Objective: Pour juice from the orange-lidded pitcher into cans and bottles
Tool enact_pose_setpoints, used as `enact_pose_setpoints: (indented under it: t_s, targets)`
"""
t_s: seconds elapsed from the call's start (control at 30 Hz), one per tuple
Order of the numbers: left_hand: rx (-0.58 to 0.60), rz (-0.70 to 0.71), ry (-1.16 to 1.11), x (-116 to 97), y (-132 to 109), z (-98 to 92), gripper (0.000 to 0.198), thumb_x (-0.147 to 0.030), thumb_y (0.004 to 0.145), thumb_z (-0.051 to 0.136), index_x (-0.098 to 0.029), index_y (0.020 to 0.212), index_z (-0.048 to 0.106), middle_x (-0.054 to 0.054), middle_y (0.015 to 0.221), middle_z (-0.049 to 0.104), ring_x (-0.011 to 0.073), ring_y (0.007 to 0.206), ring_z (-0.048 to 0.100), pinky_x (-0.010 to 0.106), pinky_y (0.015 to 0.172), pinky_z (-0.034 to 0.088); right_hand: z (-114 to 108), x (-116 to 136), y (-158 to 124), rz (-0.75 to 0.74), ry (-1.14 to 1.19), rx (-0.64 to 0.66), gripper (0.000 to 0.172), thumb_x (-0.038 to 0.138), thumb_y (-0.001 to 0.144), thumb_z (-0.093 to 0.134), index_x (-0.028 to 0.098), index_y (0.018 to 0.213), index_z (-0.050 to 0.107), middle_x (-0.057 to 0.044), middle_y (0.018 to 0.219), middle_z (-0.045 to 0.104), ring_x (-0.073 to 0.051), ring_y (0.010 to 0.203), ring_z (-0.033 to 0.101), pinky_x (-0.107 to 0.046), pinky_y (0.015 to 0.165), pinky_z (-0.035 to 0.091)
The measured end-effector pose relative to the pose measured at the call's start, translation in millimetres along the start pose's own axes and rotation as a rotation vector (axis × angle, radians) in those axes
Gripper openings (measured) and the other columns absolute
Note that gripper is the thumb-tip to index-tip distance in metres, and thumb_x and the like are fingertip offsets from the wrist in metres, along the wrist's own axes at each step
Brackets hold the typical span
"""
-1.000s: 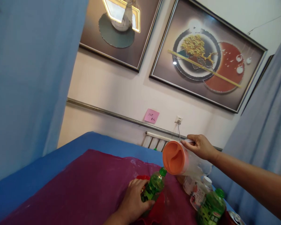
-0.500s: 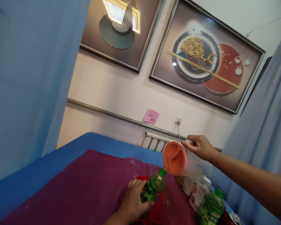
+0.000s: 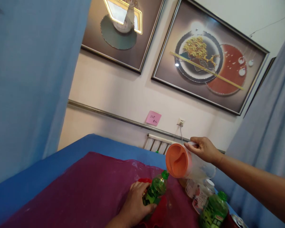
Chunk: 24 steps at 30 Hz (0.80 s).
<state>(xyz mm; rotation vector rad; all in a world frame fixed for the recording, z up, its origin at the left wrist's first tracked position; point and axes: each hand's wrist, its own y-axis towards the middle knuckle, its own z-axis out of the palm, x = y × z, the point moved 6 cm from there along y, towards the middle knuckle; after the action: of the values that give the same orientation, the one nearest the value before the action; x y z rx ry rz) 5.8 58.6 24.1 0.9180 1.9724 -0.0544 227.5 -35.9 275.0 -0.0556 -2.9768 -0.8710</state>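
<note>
My left hand (image 3: 136, 202) is closed round a green plastic bottle (image 3: 156, 189), which leans to the right with its neck up. Gripped by its handle, a clear pitcher (image 3: 199, 169) with an orange lid (image 3: 177, 160) hangs tilted on its side from my right hand (image 3: 205, 148). The lid end points left and sits just above the bottle's mouth; whether liquid is flowing I cannot tell. Under and behind the bottle shows a red object (image 3: 160, 210), mostly hidden by my left hand and the bottle.
A dark red plastic sheet (image 3: 85, 186) covers much of the blue table (image 3: 104, 144). Along the right edge stand a white-capped bottle (image 3: 203, 196), another green bottle (image 3: 215, 210) and a can (image 3: 237, 221). Blue curtains (image 3: 33, 79) hang on both sides; a metal rail (image 3: 109, 114) runs along the wall.
</note>
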Motion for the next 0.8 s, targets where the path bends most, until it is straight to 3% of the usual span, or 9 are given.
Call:
enact_pose_setpoints:
  t_s: [0.8]
  targets:
    - [-0.004,0.02,-0.003,0.1,-1.1,1.1,0.058,-0.022,0.057,0.086,-0.022,0.113,0.07,0.006,0.116,0.07,0.0286,0.111,0.057,0.038,0.101,0.04,-2.2,2.8,-2.6,-0.03,-0.01,-0.014,0.053,0.062,0.089,0.052,0.023,0.057,0.035,0.005,0.049,0.036,-0.01,0.049,0.032,-0.027,0.05,0.022]
